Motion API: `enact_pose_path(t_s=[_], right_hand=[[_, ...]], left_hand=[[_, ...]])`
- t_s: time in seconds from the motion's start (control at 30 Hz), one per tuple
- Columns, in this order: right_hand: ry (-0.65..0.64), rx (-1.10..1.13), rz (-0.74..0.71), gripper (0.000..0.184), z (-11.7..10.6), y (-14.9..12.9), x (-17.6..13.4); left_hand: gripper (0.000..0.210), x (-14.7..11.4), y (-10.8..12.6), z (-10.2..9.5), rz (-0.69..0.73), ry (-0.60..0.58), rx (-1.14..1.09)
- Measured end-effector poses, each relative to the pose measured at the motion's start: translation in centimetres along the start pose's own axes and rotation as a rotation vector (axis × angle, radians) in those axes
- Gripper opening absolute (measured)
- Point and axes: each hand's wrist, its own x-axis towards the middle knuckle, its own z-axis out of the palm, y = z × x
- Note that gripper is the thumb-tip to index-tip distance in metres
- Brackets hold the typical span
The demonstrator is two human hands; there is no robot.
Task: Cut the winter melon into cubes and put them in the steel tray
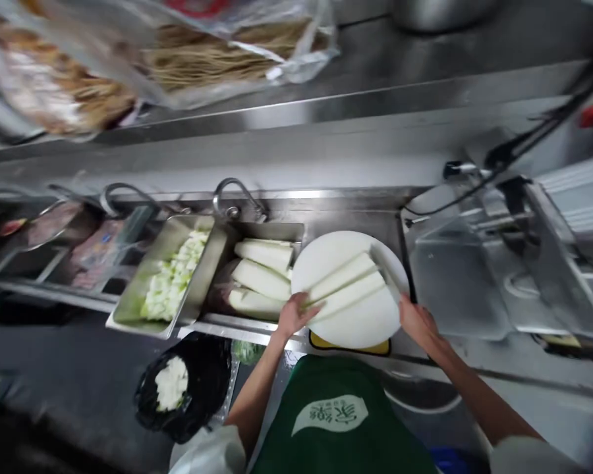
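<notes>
On a round white cutting board (348, 334) lie long, pale peeled vegetable pieces (348, 286), side by side and slanting up to the right. My left hand (295, 317) is closed on their lower left end. A kitchen knife (387, 271) has its grey blade at the pieces' upper right end; my right hand (418, 321) is wrapped round its handle at the board's right edge. Blur hides whether the blade touches them. More long pale pieces (261, 280) fill the sink (296, 232) left of the board.
A steel pan (121, 315) of chopped pale-green chunks (175, 280) stands on the sinks to the left. Below it is a black-lined bin (210, 375) with white scraps. Curved taps (234, 187) line the back. A clear tray (457, 283) sits at right; bagged goods (232, 56) lie on a shelf above.
</notes>
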Motion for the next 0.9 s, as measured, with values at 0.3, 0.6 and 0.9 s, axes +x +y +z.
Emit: enact_pose_path(t_s=[0.3, 0.6, 0.9], right_hand=[[-0.021, 0.043, -0.054, 0.040, 2.1, 1.0, -0.1], [-0.008, 0.003, -0.100, 0.039, 0.2, 1.0, 1.7], [-0.081, 0.001, -0.151, 0.033, 1.9, -0.5, -0.2]], left_hand=[[0.130, 5.7, 5.7, 3.4, 0.018, -0.286, 0.693], [0.124, 7.4, 5.8, 5.5, 0.132, -0.168, 0.577], [0.110, 4.5, 4.2, 5.1, 0.223, -0.100, 0.626]])
